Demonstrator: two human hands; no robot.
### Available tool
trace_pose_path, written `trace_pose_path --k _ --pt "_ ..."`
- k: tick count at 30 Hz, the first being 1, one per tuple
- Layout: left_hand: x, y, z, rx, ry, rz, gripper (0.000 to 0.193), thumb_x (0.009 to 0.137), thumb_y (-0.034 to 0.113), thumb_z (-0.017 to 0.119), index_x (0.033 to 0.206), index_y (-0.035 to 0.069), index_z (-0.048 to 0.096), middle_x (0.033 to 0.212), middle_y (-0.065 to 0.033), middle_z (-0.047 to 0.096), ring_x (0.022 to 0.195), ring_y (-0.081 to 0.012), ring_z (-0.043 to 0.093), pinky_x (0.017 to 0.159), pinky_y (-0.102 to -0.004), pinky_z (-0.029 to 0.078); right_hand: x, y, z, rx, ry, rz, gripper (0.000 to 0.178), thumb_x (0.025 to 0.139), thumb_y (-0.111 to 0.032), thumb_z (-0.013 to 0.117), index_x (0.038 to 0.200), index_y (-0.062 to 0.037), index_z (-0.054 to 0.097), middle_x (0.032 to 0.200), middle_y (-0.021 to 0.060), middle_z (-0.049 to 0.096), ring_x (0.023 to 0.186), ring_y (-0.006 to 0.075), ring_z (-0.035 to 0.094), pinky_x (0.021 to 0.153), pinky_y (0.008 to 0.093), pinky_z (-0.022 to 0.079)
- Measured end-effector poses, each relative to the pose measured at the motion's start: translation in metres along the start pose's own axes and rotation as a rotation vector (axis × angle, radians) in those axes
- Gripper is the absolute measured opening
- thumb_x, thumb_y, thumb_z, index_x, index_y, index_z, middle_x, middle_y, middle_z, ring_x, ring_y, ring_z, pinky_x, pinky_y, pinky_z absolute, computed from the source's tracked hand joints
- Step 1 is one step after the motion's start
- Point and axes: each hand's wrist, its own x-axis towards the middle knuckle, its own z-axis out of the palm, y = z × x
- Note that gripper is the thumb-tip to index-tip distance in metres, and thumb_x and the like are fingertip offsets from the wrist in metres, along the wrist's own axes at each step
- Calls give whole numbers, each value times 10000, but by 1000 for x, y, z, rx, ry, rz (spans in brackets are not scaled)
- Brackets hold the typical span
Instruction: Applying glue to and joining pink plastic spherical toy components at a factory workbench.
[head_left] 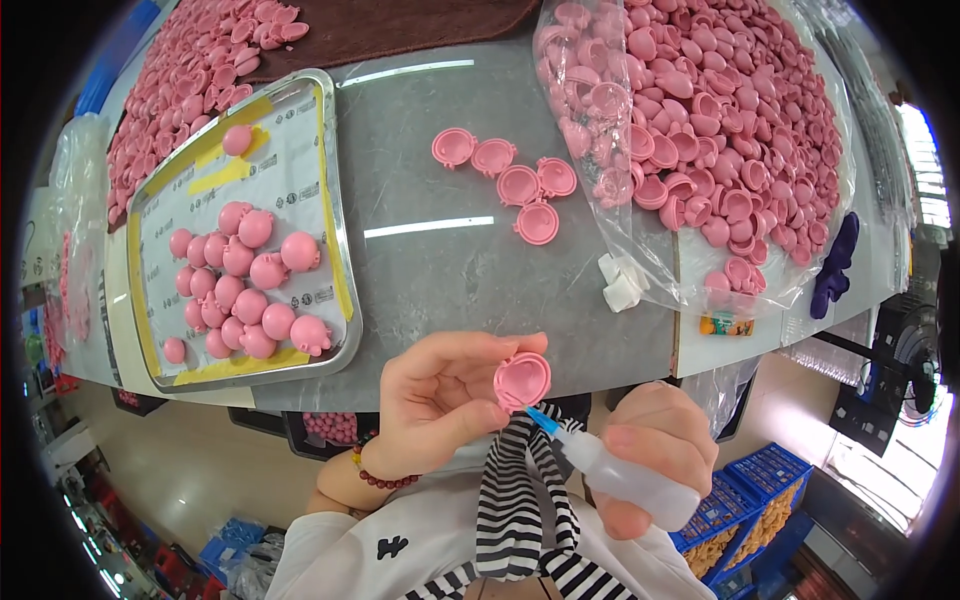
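My left hand [437, 397] pinches a pink half shell [522, 381] between thumb and fingers, its hollow side showing, just off the table's near edge. In my right hand [655, 448] is a white squeeze bottle [632, 480] with a blue needle tip [543, 419]. The tip meets the lower rim of the shell, or comes very close to it. Ahead on the grey table lie several more hollow pink shells [518, 186], open side up. To the left, a metal tray [345, 345] lined with paper and yellow tape carries several round pink balls [238, 258].
A clear plastic bag [640, 270] spills a large heap of pink shells [740, 130] at the right. Another heap [190, 80] lies far left by a brown cloth [390, 25]. A crumpled white tissue [623, 283], an orange-green tube [726, 325] and a purple object [834, 265] sit right. Blue crates [750, 490] stand below.
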Motion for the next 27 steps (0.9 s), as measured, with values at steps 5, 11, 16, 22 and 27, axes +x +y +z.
trace_pose_path --k 5,11,16,22,27 --pt "0 1 -1 1 -18 33 422 746 -120 546 1147 -61 432 1205 -258 450 1075 -251 510 899 -352 434 1 0 6 2 47 24 484 674 -434 664 881 1 620 654 34 543 545 172 530 484 279 404" --pt "1 2 -1 29 -16 50 423 737 -113 571 1140 -73 446 1192 -269 455 1065 -271 515 905 -371 432 -1 2 7 -18 68 14 478 677 -431 662 886 -3 620 654 38 552 548 170 538 494 279 416" --pt "2 7 4 111 15 73 401 716 -104 604 1101 -73 497 1167 -259 480 1054 -272 523 881 -364 450 1 2 7 -17 53 45 475 675 -423 665 909 -12 618 664 40 560 553 174 545 494 280 420" --pt "2 18 9 698 78 214 389 644 -96 658 1021 -55 569 1061 -212 573 957 -247 586 796 -302 477 2 10 13 -129 72 -152 620 819 -549 456 807 64 552 575 70 485 438 144 428 349 246 295" --pt "6 16 4 895 56 335 331 649 -84 650 971 -43 585 1054 -222 574 950 -269 588 794 -306 468 -9 20 5 -17 197 -160 570 825 -516 461 878 45 540 616 71 461 474 150 421 376 247 267"
